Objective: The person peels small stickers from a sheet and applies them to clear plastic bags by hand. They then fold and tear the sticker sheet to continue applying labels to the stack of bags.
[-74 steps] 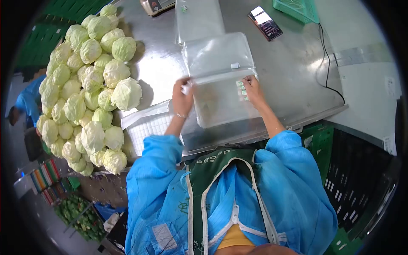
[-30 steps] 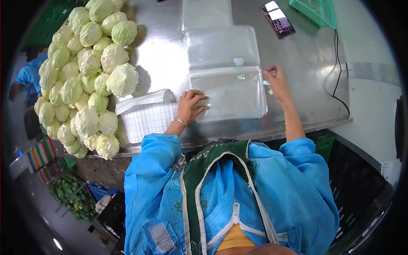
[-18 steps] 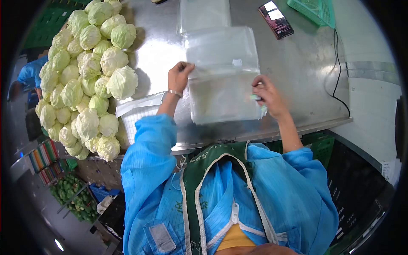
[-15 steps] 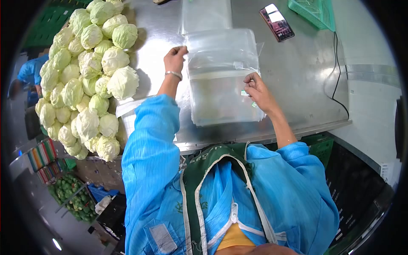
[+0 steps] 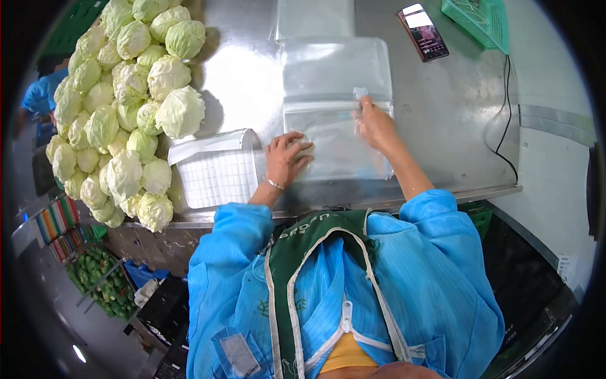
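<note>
A stack of clear plastic bags lies on the metal table in front of me. My left hand rests at the stack's lower left edge, its fingers apart and nothing held in them. Over the right side of the stack is my right hand, partly smeared by motion. Its index finger reaches up to a small whitish label on the bags. Whether the other fingers pinch anything is hidden. To the left of my left hand lies a white sheet with a grid of labels.
Many cabbages are heaped along the table's left side. More clear bags lie at the back. A phone, a green basket and a black cable sit to the right. A person in blue is at far left.
My left hand has come down from the stack's upper left to its lower left edge, uncovering the label sheet. My right hand has moved slightly up, its index finger now at the whitish label.
</note>
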